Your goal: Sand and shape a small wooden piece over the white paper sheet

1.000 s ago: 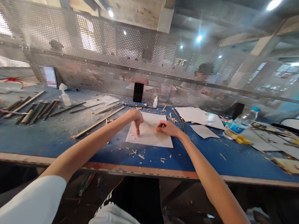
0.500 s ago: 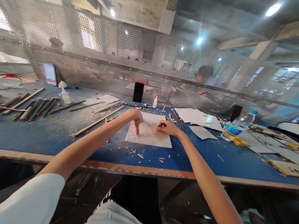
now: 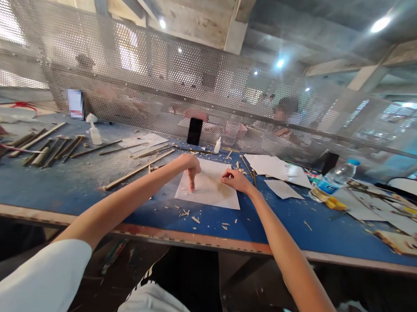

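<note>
"Blue workbench (image 3: 28, 188): what's at the far left?"
"Wooden sticks (image 3: 51, 145), lying in a loose row."
"Left hand (image 3: 189, 166)?"
"Loosely clenched, holding nothing, index finger pointing down onto a white paper sheet (image 3: 210, 193) mid-bench."
"Right hand (image 3: 235, 180)?"
"Bunched, fingertips on that sheet; whether they pinch anything small, I can't tell. Further right stands a plastic water bottle (image 3: 333, 181)."

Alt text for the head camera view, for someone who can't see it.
A person's left hand and right hand rest on a white paper sheet on a blue workbench scattered with wood shavings. Wooden sticks lie off to the left.
</note>
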Motion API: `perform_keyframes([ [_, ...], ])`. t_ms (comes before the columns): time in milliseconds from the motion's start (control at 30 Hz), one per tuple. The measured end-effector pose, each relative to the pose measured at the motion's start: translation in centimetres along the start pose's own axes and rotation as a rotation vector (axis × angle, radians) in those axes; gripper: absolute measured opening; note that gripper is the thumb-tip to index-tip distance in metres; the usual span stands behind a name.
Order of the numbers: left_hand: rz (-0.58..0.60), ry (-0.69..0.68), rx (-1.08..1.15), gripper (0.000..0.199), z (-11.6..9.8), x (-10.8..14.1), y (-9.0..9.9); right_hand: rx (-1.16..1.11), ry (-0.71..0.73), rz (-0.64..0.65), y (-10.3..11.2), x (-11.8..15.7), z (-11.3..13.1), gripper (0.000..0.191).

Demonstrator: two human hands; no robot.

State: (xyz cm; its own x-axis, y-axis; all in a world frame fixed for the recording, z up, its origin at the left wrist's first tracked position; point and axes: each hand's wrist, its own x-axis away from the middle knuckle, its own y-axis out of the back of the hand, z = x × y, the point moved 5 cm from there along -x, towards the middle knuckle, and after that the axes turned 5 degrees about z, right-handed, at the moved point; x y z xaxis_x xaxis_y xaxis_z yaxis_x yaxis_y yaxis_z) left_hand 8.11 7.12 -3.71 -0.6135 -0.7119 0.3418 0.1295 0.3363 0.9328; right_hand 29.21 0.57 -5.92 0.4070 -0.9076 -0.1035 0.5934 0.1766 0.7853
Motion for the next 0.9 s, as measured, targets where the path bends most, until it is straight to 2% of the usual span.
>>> perform_keyframes([
  [67,0.176,0.071,-0.089,0.073,0.0,0.3,-0.6,-0.008,0.004,0.029,-0.1,0.0,-0.1,0.024],
  [133,0.231,0.096,-0.091,0.071,-0.1,0.5,-0.7,0.001,0.01,-0.007,0.0,0.0,-0.2,0.025],
  [200,0.223,0.099,-0.052,0.071,-0.2,0.7,-0.5,0.016,0.009,-0.049,0.1,0.0,-0.3,0.024],
  [333,0.231,0.099,-0.066,0.078,-0.3,0.7,-0.5,0.026,0.0,-0.025,0.0,-0.1,-0.5,0.025],
  [567,0.244,0.099,-0.173,0.094,-0.9,1.3,-0.3,0.127,0.002,-0.149,0.5,-0.2,-0.4,0.022],
  [767,0.233,0.091,-0.164,0.108,-0.3,0.8,-0.4,0.135,0.045,-0.114,0.6,-0.4,-0.5,0.024],
  [900,0.15,0.12,-0.053,0.103,0.1,0.6,-0.2,0.101,0.059,-0.076,0.2,-0.5,-0.3,0.028],
])
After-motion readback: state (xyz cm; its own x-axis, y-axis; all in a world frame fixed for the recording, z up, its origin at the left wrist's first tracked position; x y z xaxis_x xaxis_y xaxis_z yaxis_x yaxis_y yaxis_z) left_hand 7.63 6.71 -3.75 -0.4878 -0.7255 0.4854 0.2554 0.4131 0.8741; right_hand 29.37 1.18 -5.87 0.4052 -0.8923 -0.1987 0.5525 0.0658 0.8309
